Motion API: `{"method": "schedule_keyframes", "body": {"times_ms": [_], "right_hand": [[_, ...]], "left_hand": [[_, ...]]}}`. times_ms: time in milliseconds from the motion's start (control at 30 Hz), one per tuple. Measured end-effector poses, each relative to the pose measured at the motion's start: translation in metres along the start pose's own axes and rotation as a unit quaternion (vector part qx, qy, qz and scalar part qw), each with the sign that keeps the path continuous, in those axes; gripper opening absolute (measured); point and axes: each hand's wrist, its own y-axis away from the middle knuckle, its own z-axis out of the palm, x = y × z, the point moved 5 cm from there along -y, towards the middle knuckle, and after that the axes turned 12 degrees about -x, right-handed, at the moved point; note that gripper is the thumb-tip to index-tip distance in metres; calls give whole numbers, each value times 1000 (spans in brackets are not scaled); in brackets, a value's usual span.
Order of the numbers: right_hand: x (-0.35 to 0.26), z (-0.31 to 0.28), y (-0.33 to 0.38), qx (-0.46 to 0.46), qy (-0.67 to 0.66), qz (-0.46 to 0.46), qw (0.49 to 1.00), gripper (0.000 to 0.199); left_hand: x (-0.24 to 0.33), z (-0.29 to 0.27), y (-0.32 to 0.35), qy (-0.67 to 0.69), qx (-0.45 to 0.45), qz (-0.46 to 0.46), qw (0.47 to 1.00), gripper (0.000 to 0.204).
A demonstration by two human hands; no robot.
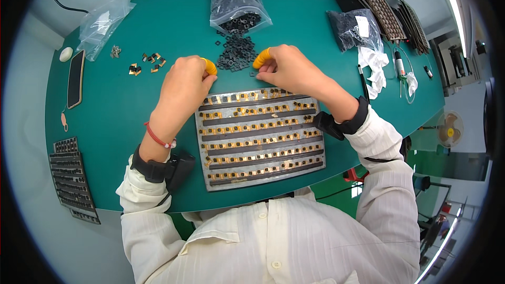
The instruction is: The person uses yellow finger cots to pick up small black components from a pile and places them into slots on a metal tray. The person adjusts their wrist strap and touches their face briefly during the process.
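My left hand (185,80), with a yellow finger cot (209,66) on one finger, is closed in a pinch beside a heap of small black square pieces (235,52). Across from it, my right hand (291,68) wears another yellow finger cot (261,58); its fingers are pinched together next to a loose black square piece (252,74). Whatever lies between the fingertips of either hand is too small to tell. Just below both hands is a grey metal tray (252,180) carrying rows of small gold-coloured parts with black pieces on them.
Behind the heap lies an opened clear bag (234,0) of black pieces. Small gold-and-black parts (154,62) are scattered left, near a phone (76,79). A second bag (355,29), white tissue (374,68) and stacked trays (376,5) occupy the right. Another tray (73,179) sits at the left edge.
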Motion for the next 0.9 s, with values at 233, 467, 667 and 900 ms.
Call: {"method": "schedule_keyframes", "body": {"times_ms": [233, 467, 667, 900], "right_hand": [[-12, 11, -6, 20, 49, -15, 999, 16], [-13, 13, -2, 18, 89, -20, 996, 15], [-34, -11, 39, 70, 97, -86, 989, 14], [-15, -33, 107, 117, 89, -8, 989, 13]], "left_hand": [[11, 9, 1, -143, 34, 27, 989, 12], [9, 4, 5, -82, 16, 41, 996, 13], [17, -17, 52, -28, -50, 24, 998, 13], [12, -11, 65, -67, -71, 35, 995, 14]]}}
